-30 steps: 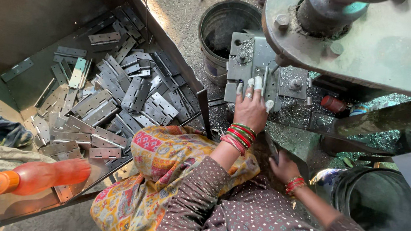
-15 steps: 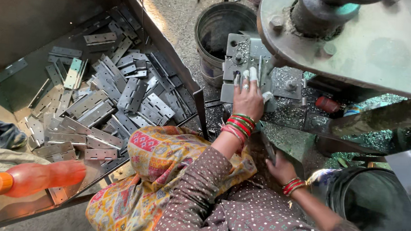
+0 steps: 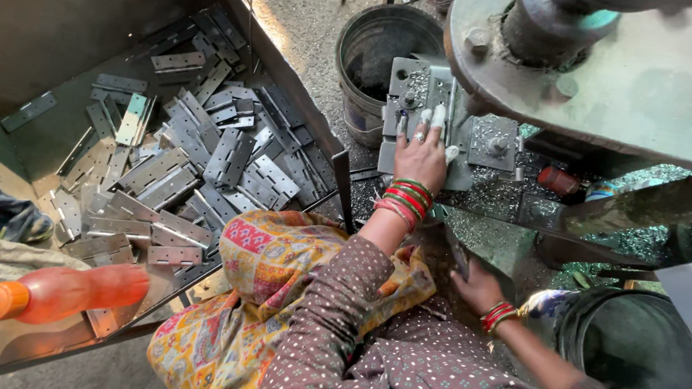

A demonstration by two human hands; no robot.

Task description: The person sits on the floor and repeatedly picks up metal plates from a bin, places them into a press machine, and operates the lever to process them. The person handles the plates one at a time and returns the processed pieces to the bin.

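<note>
The left hand (image 3: 421,153) is laid flat, fingers spread, on a metal strip (image 3: 437,102) set on the press bed (image 3: 484,140), directly below the heavy press head (image 3: 624,69); the fingertips are wrapped in pale tape, judged to be protection against sharp edges. Nothing is gripped by this hand: the strip is pressed down and steadied, apparently so that it is kept square under the tool. The right hand (image 3: 478,285) is held low beside the lap, fingers curled around a thin dark piece; whether it is a blank or a tool cannot be told. A large metal tray (image 3: 61,19) of hinge plates (image 3: 224,159) is placed just to the left, within reach of the left arm, judged to be the stock or the output pile. Metal shavings (image 3: 487,203) are spread around the press bed. A grey bucket (image 3: 379,55) is stood beyond the bed, and a dark bucket (image 3: 640,362) beside the right arm. An orange bottle (image 3: 62,295) is laid on the tray's near edge.
</note>
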